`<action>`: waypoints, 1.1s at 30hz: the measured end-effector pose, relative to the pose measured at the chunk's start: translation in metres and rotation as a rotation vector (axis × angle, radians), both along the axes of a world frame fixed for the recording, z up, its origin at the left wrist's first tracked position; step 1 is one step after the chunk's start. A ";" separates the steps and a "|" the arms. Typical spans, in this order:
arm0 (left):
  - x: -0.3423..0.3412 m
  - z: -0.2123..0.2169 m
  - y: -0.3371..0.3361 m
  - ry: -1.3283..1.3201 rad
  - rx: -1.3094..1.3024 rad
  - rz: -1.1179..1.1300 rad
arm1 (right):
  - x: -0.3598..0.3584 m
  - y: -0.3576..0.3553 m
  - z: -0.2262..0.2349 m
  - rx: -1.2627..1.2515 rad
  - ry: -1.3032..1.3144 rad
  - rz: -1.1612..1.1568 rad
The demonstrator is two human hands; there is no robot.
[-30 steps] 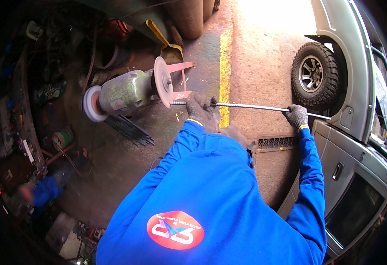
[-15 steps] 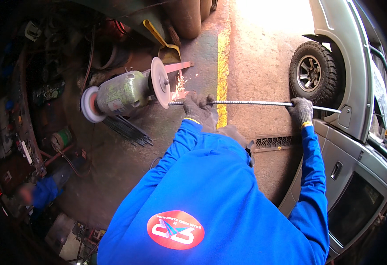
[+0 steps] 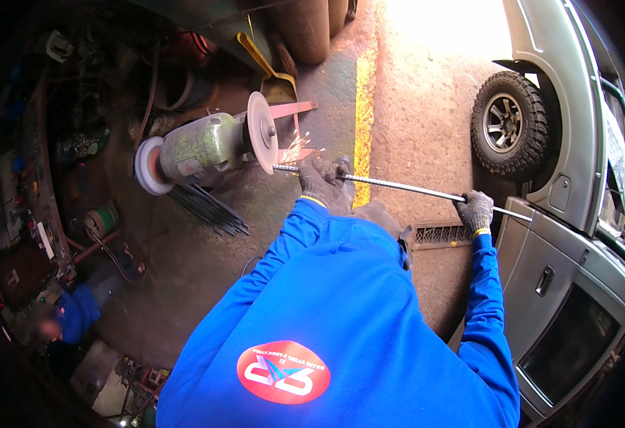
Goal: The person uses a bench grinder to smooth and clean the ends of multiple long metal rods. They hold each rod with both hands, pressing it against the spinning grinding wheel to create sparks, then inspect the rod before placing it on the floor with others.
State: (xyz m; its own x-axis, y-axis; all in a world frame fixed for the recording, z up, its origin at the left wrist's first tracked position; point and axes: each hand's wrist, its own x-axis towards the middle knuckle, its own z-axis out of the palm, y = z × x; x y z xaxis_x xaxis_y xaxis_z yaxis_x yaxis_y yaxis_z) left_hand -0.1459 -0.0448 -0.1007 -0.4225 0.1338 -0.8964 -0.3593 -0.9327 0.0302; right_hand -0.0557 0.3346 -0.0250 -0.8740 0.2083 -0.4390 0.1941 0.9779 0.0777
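Note:
A long ribbed steel bar runs slantwise between my hands, its right part lower in the picture. My left hand, in a dark grey work glove, is closed round it close to its left end. That end meets the face of a large grinding wheel on the green bench grinder, and orange sparks fly off there. Farther right, my right hand, gloved alike, grips the bar with a short piece sticking out beyond the fist. A smaller pale wheel sits on the grinder's other side.
Dark bars lie bundled below the grinder, by its red stand. A yellow dustpan stands behind. At right is a silver vehicle with a wheel. A floor grate lies ahead. Another person is lower left.
My right hand has come nearer to me and slightly left, tilting the bar from almost level to slanted. My left hand stays near the wheel, and sparks continue.

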 end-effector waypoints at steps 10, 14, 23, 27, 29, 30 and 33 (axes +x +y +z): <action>-0.004 0.025 0.014 -0.068 -0.100 0.102 | -0.038 0.004 0.009 0.064 -0.053 0.074; -0.002 0.001 0.003 0.068 -0.014 0.091 | -0.032 0.008 0.017 0.081 0.056 0.116; 0.002 -0.006 -0.001 0.041 0.004 0.093 | -0.024 -0.002 0.032 0.082 0.109 0.086; -0.002 0.009 0.004 -0.004 -0.094 0.067 | -0.018 -0.001 0.028 0.080 0.124 0.066; -0.004 0.017 0.006 -0.064 -0.128 0.050 | -0.013 0.003 0.023 0.063 0.142 0.069; -0.006 0.022 0.007 -0.071 -0.125 0.051 | -0.011 0.005 0.021 0.055 0.150 0.070; -0.003 0.025 0.010 -0.051 -0.114 0.057 | -0.007 0.002 0.020 0.050 0.169 0.070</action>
State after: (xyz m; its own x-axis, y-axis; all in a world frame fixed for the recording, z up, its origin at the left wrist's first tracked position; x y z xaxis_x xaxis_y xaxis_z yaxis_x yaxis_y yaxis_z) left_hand -0.1484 -0.0353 -0.0754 -0.3798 0.0072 -0.9250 -0.3099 -0.9432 0.1199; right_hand -0.0627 0.3361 -0.0055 -0.9475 0.1627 -0.2751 0.1405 0.9852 0.0986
